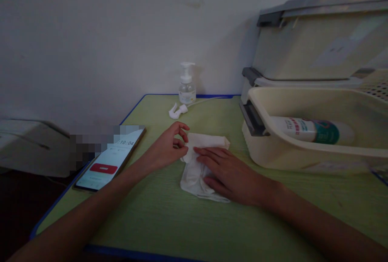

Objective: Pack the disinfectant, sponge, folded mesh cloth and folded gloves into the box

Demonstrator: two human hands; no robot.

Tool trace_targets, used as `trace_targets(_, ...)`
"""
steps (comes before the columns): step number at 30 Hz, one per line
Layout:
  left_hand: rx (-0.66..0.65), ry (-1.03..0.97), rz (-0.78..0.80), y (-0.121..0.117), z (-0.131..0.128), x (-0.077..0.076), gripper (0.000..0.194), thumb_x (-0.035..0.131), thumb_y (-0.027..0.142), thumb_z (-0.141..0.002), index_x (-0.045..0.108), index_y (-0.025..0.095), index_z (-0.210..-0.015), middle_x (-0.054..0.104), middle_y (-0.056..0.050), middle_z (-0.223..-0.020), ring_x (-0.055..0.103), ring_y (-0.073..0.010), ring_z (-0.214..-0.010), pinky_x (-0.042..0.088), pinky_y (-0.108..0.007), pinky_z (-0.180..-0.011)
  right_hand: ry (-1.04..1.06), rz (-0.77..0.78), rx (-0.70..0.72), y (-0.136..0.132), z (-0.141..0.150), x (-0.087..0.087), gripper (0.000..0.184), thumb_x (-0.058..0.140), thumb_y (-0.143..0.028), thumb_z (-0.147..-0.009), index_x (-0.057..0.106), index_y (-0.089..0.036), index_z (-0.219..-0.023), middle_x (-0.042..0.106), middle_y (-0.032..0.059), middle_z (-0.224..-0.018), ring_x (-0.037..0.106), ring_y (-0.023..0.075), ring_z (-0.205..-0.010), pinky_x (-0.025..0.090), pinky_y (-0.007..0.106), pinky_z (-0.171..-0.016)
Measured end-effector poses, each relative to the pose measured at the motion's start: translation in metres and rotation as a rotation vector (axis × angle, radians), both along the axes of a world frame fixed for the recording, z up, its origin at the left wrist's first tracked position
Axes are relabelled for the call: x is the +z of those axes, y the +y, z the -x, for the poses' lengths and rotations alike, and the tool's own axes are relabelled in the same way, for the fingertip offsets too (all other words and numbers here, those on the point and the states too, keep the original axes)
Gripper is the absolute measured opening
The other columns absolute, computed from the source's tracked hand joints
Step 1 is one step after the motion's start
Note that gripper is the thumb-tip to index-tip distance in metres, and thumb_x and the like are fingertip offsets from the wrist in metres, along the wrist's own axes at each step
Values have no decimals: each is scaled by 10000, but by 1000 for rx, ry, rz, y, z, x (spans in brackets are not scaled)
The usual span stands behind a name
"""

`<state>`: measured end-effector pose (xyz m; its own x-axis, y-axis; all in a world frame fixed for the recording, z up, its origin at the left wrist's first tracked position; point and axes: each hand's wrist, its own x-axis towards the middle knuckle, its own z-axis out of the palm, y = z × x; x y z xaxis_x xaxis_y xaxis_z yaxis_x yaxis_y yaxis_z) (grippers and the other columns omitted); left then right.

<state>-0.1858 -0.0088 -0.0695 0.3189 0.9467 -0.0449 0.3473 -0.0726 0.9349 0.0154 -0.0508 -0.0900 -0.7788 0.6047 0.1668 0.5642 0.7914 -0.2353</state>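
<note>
A folded white cloth point(194, 171) lies on the green tabletop between my two hands. My right hand point(232, 175) rests flat on its right side, fingers stretched out toward the left. My left hand point(169, 142) is at the cloth's upper left edge. Its fingers are loosely curved and apart from one another, with the thumb close to the cloth; no grip on the fabric shows. Beyond the hands, a white spray-trigger head point(178, 110) with a thin tube lies in front of a clear pump bottle point(187, 91).
A phone point(112, 159) with a lit screen lies at the table's left edge. On the right, a cream bin point(257, 153) holds a white and green bottle point(306, 129). Behind it stand stacked lidded boxes point(303, 51) against the wall. The green table point(145, 221) has a blue edge.
</note>
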Motion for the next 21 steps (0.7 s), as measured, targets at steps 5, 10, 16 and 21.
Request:
trace_targets(5,-1,-130,32,6,-1,-6,312,610,180,-656,442,178,-919,597,48,-683,575,-96,-576,445,-224,-572,30,-3,7,-1,0,0,388,466,-278,-901,509,-48,-1211,490,181,-1328,433,270,-1220,332,433,-1038)
trace_targets(10,-43,-279,80,11,-1,-12,233,559,208,-737,425,184,-926,666,13,-704,648,-132,-654,491,-277,-666,36,4,-12,0,1,0,351,480,-259,-884,530,-88,-1187,575,160,-1202,498,271,-1133,379,444,-991)
trace_targets(16,-8,-221,24,12,-8,-18,379,609,65,-622,428,190,-930,648,49,-688,622,-110,-647,479,-257,-680,51,-19,3,-1,2,-1,370,467,-252,-894,522,-55,-1202,564,180,-1210,486,281,-1149,378,444,-1000)
trace_targets(21,-9,-190,-47,10,-15,-25,371,623,70,-637,435,197,-930,624,52,-703,605,-109,-647,474,-258,-673,103,63,-57,-3,0,1,349,495,-248,-885,493,-114,-1206,567,148,-1189,521,246,-1109,434,404,-952)
